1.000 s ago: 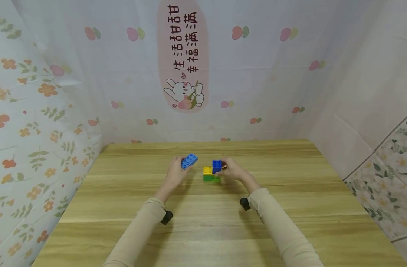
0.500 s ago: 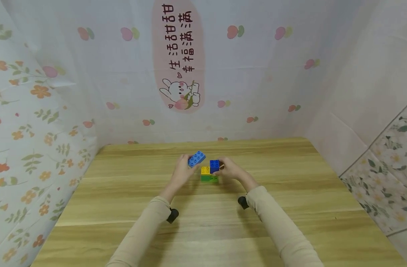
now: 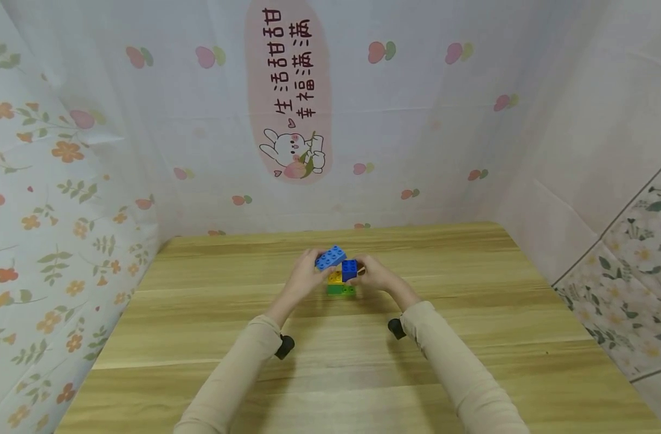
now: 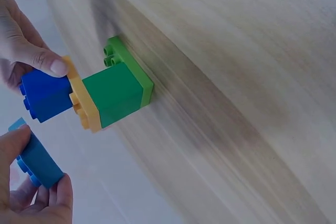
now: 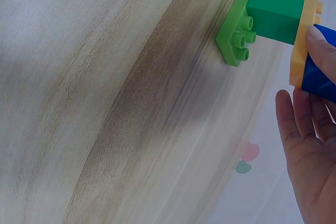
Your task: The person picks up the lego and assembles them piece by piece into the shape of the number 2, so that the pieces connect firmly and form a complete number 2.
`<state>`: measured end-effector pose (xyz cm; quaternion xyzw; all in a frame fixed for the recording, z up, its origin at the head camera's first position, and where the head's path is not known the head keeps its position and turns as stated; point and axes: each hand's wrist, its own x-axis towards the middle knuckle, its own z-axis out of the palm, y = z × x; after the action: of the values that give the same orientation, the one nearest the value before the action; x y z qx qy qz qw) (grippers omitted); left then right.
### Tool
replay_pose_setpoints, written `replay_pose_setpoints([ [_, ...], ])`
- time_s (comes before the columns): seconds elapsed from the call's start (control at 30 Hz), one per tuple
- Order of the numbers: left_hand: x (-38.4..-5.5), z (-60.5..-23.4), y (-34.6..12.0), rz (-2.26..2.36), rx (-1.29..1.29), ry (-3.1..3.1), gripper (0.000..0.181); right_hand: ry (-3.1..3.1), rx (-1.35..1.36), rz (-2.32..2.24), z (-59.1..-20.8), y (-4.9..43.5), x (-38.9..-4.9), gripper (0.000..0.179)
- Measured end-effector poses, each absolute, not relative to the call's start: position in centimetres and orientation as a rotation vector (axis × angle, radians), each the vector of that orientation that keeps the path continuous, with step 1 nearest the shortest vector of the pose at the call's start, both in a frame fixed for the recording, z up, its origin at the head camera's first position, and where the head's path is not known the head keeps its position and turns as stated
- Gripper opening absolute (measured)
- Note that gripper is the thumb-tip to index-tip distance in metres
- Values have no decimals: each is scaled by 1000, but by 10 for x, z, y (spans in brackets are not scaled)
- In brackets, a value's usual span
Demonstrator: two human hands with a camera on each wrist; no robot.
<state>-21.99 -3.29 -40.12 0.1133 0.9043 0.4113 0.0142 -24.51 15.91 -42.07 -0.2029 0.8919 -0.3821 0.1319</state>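
Observation:
A small stack of building bricks stands on the table. Its base is a lime-green flat brick [image 5: 234, 30], with a green block [image 4: 116, 95] on one half. Across that block lies a yellow flat brick [image 4: 84, 98], jutting out over the base's bare studs. A dark blue block [image 3: 349, 270] sits on the jutting end. My right hand [image 3: 376, 275] holds this block from the right, its thumb on the blue and yellow bricks. Between thumb and fingers, my left hand [image 3: 303, 277] pinches a light blue flat brick [image 4: 43, 162], tilted and apart from the dark blue block.
The wooden table [image 3: 330, 374] reaches back to a printed curtain [image 3: 395, 132]. More patterned cloth [image 3: 53, 181] hangs along the left side. A black wrist device [image 3: 285, 347] shows at the left cuff, another black device [image 3: 397, 328] at the right.
My left hand has moved right with the light blue brick, which now overlaps the yellow brick in the head view. The right hand keeps its hold. The head view has shifted slightly.

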Motion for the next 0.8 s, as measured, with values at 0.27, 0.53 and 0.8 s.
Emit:
replay_pose_setpoints([
  [0.27,-223,-396,-28,1199,493,2782,46,2572,-612,-1136,-421,161,-245,37],
  [0.53,-225,-389,-23,1068,599,2744,44,2550,-635,-1148,-422,162,-244,42],
  [0.8,-229,-382,-22,958,660,2718,44,2532,-634,-1157,-420,162,-243,43],
])
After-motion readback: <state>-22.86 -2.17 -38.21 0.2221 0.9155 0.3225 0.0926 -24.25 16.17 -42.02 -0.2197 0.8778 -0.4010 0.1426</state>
